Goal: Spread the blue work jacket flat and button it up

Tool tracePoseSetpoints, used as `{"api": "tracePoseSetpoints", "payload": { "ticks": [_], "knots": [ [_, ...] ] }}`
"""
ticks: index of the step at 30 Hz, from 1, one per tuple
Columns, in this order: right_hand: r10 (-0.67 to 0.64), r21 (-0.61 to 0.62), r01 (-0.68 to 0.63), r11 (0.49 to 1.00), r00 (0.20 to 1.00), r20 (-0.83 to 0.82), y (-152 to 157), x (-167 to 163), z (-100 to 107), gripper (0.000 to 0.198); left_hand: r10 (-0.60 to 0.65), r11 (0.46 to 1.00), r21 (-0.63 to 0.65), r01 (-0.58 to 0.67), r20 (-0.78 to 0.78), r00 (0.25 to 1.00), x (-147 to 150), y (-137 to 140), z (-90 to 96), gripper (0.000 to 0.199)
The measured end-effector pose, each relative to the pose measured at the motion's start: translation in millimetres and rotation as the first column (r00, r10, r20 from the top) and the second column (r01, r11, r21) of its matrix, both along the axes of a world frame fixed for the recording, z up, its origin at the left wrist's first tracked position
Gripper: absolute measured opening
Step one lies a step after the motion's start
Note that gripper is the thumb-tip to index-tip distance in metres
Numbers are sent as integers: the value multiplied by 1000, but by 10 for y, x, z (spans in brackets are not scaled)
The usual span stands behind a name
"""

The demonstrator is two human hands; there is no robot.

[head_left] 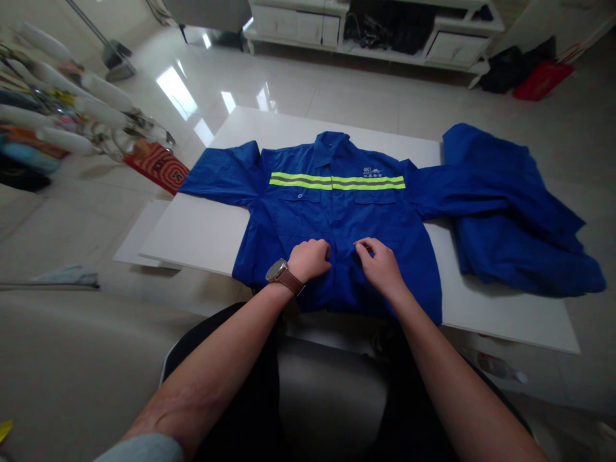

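A blue work jacket [308, 218] lies spread front up, with a yellow-green reflective band across its chest and both sleeves out to the sides. Over its lower front, left of the placket, is my left hand [310, 258], fingers curled in and a watch [278, 271] on the wrist. My right hand [378, 262] is on the other side of the placket, thumb and fingers bent together as in a pinch. Whether either hand has fabric between its fingers is hidden. The jacket's hem hangs at the near table edge.
A white table [202, 234] bears the jacket. More blue clothing [510, 250] lies heaped at its right end, under a sleeve. A floor stand with white arms [103, 109] is at the left. A white cabinet [298, 29] and a red bag [543, 80] stand beyond.
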State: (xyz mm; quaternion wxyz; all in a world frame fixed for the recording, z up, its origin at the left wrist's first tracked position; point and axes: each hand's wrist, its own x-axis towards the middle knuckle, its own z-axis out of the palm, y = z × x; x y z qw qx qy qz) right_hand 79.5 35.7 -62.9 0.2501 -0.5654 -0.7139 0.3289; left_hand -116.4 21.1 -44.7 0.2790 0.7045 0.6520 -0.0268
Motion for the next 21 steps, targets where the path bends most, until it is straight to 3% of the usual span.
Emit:
{"api": "tracePoseSetpoints", "payload": {
  "ticks": [4, 7, 11, 17, 21],
  "knots": [
    [170, -74, -157, 985, 959, 225, -65, 9, -108, 37, -50, 984, 168, 53, -25, 998, -16, 3, -47, 31],
    [289, -208, -219, 953, 859, 422, -120, -9, -75, 42, -112, 991, 73, 115, -49, 993, 26, -28, -95, 40],
    [320, -253, -206, 945, 741, 590, -146, -59, 75, 37, -111, 993, 37, 116, -111, 988, 75, -44, -79, 28],
    [373, -313, -216, 925, 674, 637, -155, -114, 129, 32, -23, 997, -82, 11, -145, 989, 89, 8, -1, 30],
    [383, -206, -325, 923, 731, 564, -169, -135, 98, 34, -28, 995, -101, 15, -130, 991, 81, 13, -6, 29]
  ]
}}
